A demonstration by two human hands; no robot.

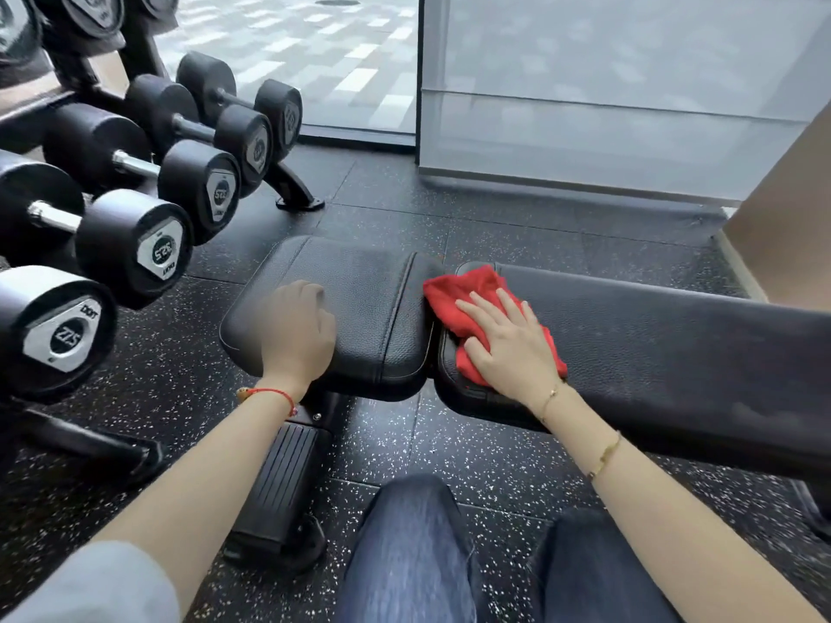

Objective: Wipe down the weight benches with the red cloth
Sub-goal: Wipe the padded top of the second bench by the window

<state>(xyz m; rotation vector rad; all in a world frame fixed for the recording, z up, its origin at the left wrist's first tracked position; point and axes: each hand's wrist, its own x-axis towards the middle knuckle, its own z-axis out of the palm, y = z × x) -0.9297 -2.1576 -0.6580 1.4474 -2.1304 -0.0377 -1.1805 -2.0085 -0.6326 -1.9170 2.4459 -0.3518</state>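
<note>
A black padded weight bench lies across the view, with a short seat pad (368, 303) on the left and a long back pad (665, 344) on the right. The red cloth (467, 303) lies crumpled on the near end of the long pad, by the gap between the pads. My right hand (508, 339) presses flat on the cloth with its fingers spread. My left hand (299, 330) rests on the seat pad's left front part as a loose fist, and it looks blurred.
A rack of black dumbbells (135, 245) stands close on the left, its foot (299, 197) on the speckled rubber floor. The bench's base (283, 483) sits below the seat pad. My knees (413, 550) are in front. Glass panels (607, 105) and a beige wall (787, 245) lie behind.
</note>
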